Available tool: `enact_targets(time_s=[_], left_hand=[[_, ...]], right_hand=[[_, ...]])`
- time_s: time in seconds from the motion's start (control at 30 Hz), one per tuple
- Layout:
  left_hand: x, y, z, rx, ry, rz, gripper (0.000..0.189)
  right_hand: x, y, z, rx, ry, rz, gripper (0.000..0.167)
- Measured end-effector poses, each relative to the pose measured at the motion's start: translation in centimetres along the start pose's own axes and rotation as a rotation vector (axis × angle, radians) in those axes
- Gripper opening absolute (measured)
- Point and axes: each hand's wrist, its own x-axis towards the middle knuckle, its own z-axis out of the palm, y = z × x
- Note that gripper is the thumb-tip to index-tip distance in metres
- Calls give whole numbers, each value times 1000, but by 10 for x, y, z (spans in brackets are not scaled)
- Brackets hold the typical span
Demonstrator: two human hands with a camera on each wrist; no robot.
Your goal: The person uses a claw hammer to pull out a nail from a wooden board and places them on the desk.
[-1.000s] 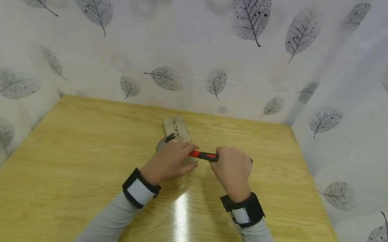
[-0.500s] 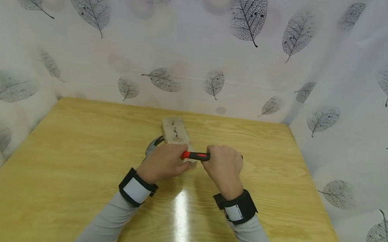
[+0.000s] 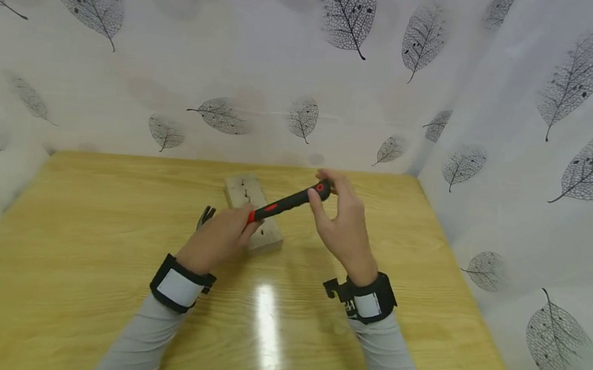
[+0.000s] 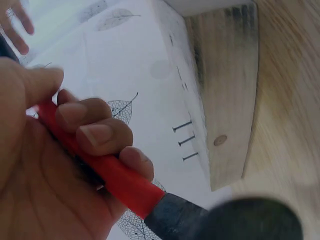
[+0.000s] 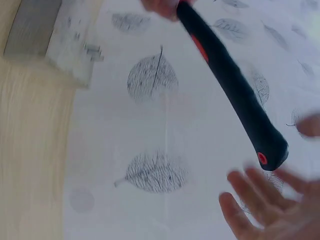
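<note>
White sheeting (image 3: pixel 275 76) printed with dark skeleton leaves stands behind the wood-grain counter (image 3: pixel 111 221), which fills the lower half of the head view, from nine o'clock through six to three. Above it hangs the red-and-black hammer (image 3: pixel 286 204), its claw (image 3: pixel 206 214) toward half past eight, its butt toward half past two. Past the handle, toward eleven o'clock on the counter, lies the pale wooden block (image 4: pixel 225 95), apart from the hammer head in the left wrist view. The left grip (image 3: pixel 216 238) is wrapped round the red part of the handle near the head, fingers curled over it. The right grip (image 3: pixel 345 225) is spread about the butt, thumb and fingers apart; whether they touch it, I cannot tell. For a secure hold, the left should probably bear all the weight, close to the head, while the right seats its palm squarely on the butt before any loosening. Smallest are three nails (image 4: pixel 187 140), standing in a row from the block's face; swinging the claw well clear of them seems wise.
</note>
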Motion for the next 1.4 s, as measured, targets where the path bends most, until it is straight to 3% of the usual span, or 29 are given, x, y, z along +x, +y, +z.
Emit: enact_targets(time_s=[0.13,0.3,0.47,0.63,0.87,1.0,1.17,1.27,1.4], left_hand=[[-3,1,-5,-43,12,-37,20],[-1,4,-1,-68,22,40,21],[1,10,7,-73,33,88,23],[2,16,13,-49,56,119,24],[2,20,17,-49,73,173,23],[2,20,19,-78,79,203,22],[0,23,16,-111,124,247,19],[-3,22,7,-134,184,260,36],[-4,14,-7,-99,273,176,50]], right_hand=[[4,-3,6,372,51,173,48],[11,-16,19,857,42,256,46],[16,-28,30,1104,174,266,32],[14,-30,39,1166,235,304,9],[17,-36,46,1233,298,314,40],[20,-43,48,1243,326,248,49],[25,-48,45,1182,327,129,50],[28,-51,38,1133,323,47,50],[31,-55,25,1074,332,-30,48]])
